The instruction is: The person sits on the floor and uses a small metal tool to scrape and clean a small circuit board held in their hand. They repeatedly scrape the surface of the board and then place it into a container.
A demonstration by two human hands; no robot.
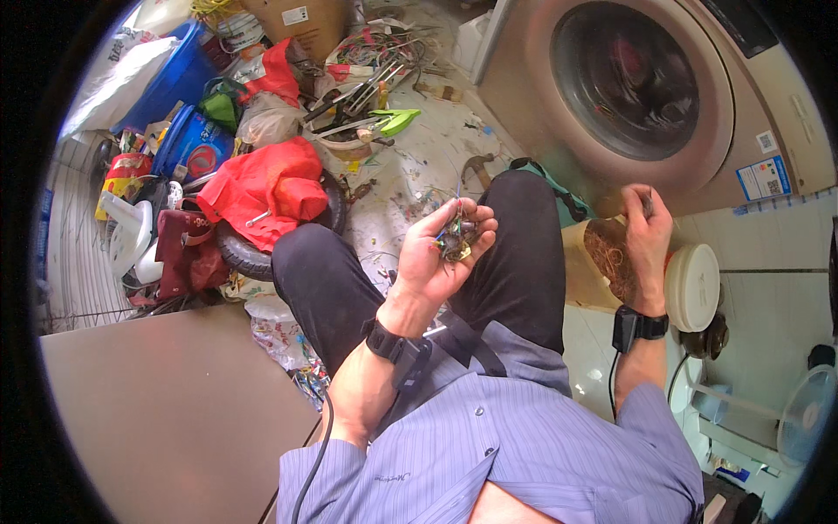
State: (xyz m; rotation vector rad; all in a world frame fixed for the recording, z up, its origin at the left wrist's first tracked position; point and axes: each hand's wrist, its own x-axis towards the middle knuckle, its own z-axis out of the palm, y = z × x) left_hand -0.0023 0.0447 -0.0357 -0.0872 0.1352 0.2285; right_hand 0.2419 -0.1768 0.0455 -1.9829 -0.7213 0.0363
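Mid-frame, our left hand curls round wired parts, palm up, probably against spilling; at right, our right hand pinches a dark lump.

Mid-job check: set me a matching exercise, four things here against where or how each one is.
1. left hand
2. right hand
3. hammer
4. tyre

A. partly under a red bag
B. by an open container of brown strands
C. on the floor
D. palm up, cradling a wired clump

Pairs: 1-D; 2-B; 3-C; 4-A
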